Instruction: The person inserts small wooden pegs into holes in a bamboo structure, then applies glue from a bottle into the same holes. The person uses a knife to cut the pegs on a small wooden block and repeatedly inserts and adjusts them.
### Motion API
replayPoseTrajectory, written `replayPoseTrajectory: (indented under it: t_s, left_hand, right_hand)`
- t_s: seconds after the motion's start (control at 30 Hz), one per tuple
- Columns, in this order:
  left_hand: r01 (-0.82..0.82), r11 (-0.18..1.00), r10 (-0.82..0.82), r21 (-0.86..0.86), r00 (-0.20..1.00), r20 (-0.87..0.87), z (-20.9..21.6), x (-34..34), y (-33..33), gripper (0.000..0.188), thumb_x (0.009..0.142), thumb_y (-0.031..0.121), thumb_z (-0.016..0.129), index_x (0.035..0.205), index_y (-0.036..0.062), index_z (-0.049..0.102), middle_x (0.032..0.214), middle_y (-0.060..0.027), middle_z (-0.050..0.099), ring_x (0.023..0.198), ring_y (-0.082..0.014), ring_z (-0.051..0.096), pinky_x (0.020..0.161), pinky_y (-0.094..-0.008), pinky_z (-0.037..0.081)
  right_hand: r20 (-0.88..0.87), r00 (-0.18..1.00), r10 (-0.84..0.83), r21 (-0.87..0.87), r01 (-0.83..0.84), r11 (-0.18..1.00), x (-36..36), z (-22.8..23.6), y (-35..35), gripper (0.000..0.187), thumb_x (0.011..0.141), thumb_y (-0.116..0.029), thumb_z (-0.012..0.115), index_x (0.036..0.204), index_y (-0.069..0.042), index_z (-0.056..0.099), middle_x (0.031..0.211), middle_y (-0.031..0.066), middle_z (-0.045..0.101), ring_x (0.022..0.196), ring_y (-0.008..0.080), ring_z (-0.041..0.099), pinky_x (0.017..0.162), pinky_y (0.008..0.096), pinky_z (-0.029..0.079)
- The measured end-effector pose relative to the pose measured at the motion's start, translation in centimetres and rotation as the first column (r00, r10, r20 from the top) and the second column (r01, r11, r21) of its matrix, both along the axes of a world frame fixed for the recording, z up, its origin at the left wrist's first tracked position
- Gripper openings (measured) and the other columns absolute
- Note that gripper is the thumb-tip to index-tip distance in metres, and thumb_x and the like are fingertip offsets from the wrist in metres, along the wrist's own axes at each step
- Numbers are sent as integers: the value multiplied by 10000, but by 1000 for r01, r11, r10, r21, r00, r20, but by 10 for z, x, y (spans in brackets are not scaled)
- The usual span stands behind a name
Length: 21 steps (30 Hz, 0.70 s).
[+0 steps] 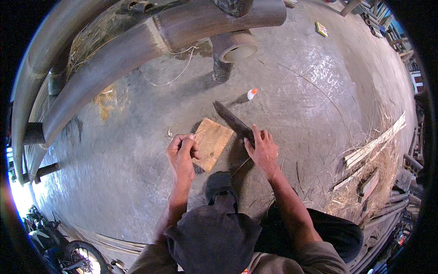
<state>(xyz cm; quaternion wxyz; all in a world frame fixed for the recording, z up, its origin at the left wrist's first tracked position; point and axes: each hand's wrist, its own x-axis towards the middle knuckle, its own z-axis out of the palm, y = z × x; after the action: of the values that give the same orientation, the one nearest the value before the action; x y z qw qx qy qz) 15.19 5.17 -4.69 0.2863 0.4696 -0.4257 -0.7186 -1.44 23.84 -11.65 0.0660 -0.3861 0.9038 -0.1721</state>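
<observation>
My left hand (183, 154) is closed, thumb against curled fingers, beside the left edge of a pale rectangular wooden board (212, 144). Whatever it pinches, if anything, is too small to make out. My right hand (264, 150) is over the near end of a long, dark, tapering blade-like piece (231, 119). Its index finger is stretched forward and its thumb apart, on either side of that end; the palm hides the rest. The far tip of the dark piece points away to the left. Beyond it a small white bottle with an orange cap (252, 94) stands on the floor.
Large brown curved pipe-like frames (123, 59) rise at the far left. Split pale strips (375, 139) and shavings (351, 194) lie to the right. A small yellow packet (321, 29) is at the far right. A motorcycle (68, 253) stands at the lower left.
</observation>
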Motion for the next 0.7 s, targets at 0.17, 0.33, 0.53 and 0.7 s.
replayPoseTrajectory:
  t_s: [0.17,0.33,0.53,0.7]
  left_hand:
    - [238,965,-224,-114,967,123,0,-8,-4,152,954,146,618,873,20,648,667,-10,575,535,-68,512,481,-233,439]
    - [294,946,-282,-137,954,99,10,-27,-12,150,956,142,607,854,35,636,662,3,562,555,-61,508,493,-224,433]
    - [426,899,-419,-101,905,77,24,-51,-36,194,980,149,592,820,42,616,676,14,554,571,-62,499,499,-231,420]
    - [354,922,-367,-156,928,-63,38,-83,-38,197,1000,219,624,951,32,662,726,3,581,617,-81,534,565,-251,454]
  right_hand:
    - [61,979,196,-374,-160,913,8,33,-42,437,840,-137,758,1246,-76,609,1127,137,620,1040,339,612,818,431,537]
    - [10,940,342,-464,-299,834,13,64,-69,349,840,-134,755,1160,-63,637,989,91,649,901,290,643,696,393,549]
    - [-17,961,276,-506,-246,826,12,69,-77,237,829,-102,748,1046,-65,660,854,65,643,761,276,644,590,388,525]
    - [206,972,113,-684,60,727,-2,87,-98,115,861,-111,693,927,-26,651,749,127,634,643,301,637,560,402,491]
